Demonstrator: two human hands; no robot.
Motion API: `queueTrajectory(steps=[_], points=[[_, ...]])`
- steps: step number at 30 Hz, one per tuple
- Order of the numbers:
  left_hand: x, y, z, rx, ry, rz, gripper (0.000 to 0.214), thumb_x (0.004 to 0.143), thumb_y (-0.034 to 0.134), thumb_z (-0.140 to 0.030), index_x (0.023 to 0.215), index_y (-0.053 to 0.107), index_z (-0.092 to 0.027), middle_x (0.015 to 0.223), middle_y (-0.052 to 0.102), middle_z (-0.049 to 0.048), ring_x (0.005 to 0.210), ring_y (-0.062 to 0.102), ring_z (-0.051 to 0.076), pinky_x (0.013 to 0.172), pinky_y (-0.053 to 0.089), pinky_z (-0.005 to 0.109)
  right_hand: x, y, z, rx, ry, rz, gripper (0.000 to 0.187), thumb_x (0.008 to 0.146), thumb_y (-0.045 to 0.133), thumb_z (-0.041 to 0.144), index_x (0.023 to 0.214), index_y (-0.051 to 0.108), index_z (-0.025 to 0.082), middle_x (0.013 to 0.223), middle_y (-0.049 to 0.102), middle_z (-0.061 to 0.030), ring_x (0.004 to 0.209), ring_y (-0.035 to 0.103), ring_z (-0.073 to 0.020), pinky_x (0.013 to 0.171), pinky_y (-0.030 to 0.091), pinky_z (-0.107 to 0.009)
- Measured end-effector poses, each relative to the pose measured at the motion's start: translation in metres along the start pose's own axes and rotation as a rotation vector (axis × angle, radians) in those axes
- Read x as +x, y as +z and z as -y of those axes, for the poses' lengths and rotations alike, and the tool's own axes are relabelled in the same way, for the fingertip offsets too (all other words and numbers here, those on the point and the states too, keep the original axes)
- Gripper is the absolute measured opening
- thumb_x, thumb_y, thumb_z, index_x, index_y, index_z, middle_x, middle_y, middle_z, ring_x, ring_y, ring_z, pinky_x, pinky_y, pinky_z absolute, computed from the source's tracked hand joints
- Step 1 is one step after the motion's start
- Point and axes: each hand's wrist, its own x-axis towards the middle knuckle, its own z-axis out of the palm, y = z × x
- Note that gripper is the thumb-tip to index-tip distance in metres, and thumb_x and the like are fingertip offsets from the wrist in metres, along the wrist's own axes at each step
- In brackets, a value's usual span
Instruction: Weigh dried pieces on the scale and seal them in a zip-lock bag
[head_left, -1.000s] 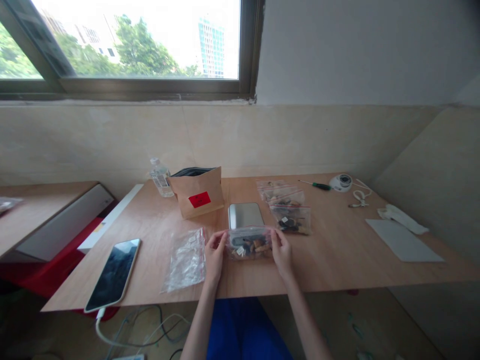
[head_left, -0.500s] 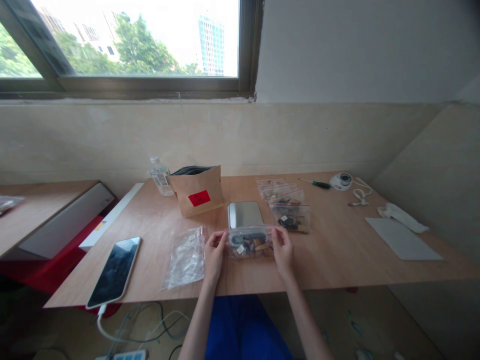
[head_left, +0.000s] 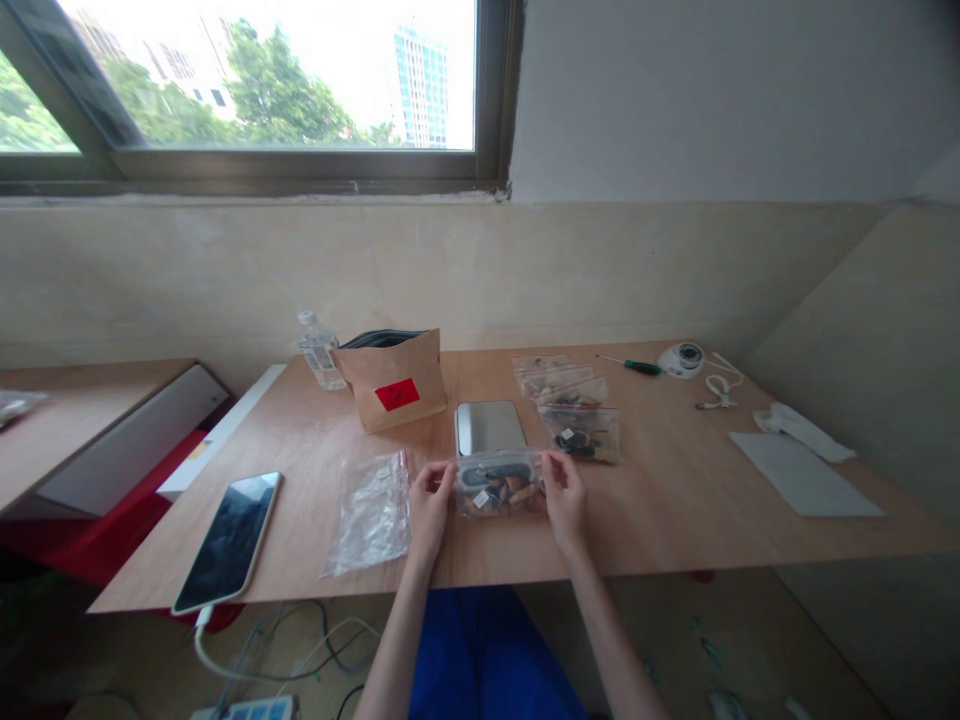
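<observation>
A clear zip bag [head_left: 501, 490] with brown pieces and a small white label inside is stretched between both hands, just over the table's front part. My left hand [head_left: 430, 500] pinches its upper left corner. At the upper right corner, my right hand [head_left: 564, 496] grips it the same way. Right behind the bag lies a flat silver scale [head_left: 490, 428]. Several filled zip bags [head_left: 581, 436] overlap in a row to the right of the scale. Beside my left hand rests a flat clear zip bag [head_left: 369, 515] with a red edge.
A brown paper pouch [head_left: 397, 385] with a red label stands open near a plastic bottle [head_left: 322, 352]. A phone [head_left: 231, 540] on a cable lies at the left front. At right are a screwdriver [head_left: 641, 368], a white dome camera [head_left: 681, 360], and a white sheet [head_left: 802, 478].
Both hands stay in place on the zip bag's corners. Only a very slight shift of the whole view shows.
</observation>
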Motion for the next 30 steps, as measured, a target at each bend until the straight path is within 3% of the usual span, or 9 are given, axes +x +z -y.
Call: queueTrajectory(steps=[7,18,30], points=[[-0.0021,-0.0001,-0.0054,-0.018,0.009,-0.001,0.024,0.077,0.062,-0.040,0.082,0.065,-0.017,0.076,0.065,0.0017,0.072,0.058,0.015,0.067,0.043,0.023,-0.0010,0.0000,0.0001,0.056,0.027,0.000,0.031,0.081,0.056,0.046,0.090,0.064,0.017,0.081,0.067,-0.0062,0.070,0.062,-0.0173,0.064,0.050,-0.029],[-0.0024,-0.0002,-0.0038,0.002,0.034,0.002,0.026,0.077,0.062,-0.042,0.081,0.064,-0.016,0.075,0.065,0.0027,0.070,0.059,0.015,0.064,0.044,0.024,-0.0020,-0.0015,0.0094,-0.050,-0.084,-0.035,0.024,0.083,0.055,0.039,0.085,0.063,0.017,0.080,0.066,-0.0052,0.069,0.060,-0.0160,0.065,0.049,-0.028],[-0.0007,0.0009,-0.0015,0.015,0.018,-0.062,0.027,0.076,0.062,-0.043,0.082,0.064,-0.016,0.076,0.064,0.0027,0.071,0.059,0.015,0.065,0.044,0.025,-0.0034,-0.0008,0.0014,-0.094,-0.121,-0.021,0.024,0.084,0.055,0.040,0.086,0.063,0.017,0.080,0.065,-0.0048,0.071,0.060,-0.0164,0.067,0.049,-0.029]])
